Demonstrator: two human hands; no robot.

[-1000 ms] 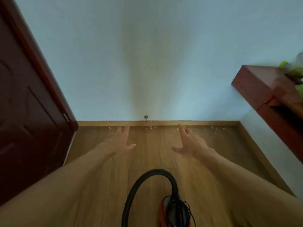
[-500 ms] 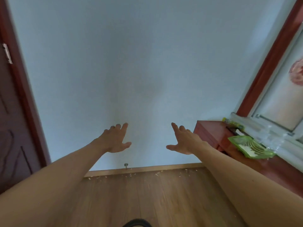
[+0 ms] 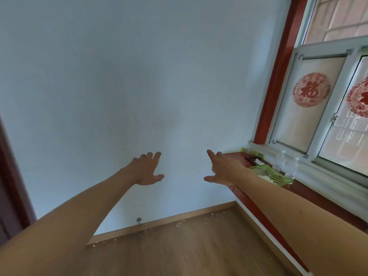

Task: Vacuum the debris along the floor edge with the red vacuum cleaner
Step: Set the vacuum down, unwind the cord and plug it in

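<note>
Debris (image 3: 180,224): we see pale crumbs strewn on the wooden floor (image 3: 189,248) right along the baseboard (image 3: 163,218), from the left end to the right corner
Vacuum cleaner: we cannot find it anywhere in our head view
Left hand (image 3: 146,170): we hold it out in mid-air before the pale wall (image 3: 139,76), fingers spread, thumb out, gripping nothing
Right hand (image 3: 221,169): ours too is raised at the same height, well apart from the left, fingers loose and splayed, empty
Doorstop (image 3: 138,220): a small metal peg sits at the baseboard, just beside some crumbs
Sill (image 3: 310,193): a red ledge runs under the window (image 3: 328,96), bearing a green dish (image 3: 272,174) and clear bottles (image 3: 286,164)
Door (image 3: 8,176): dark red edge at far left
</note>
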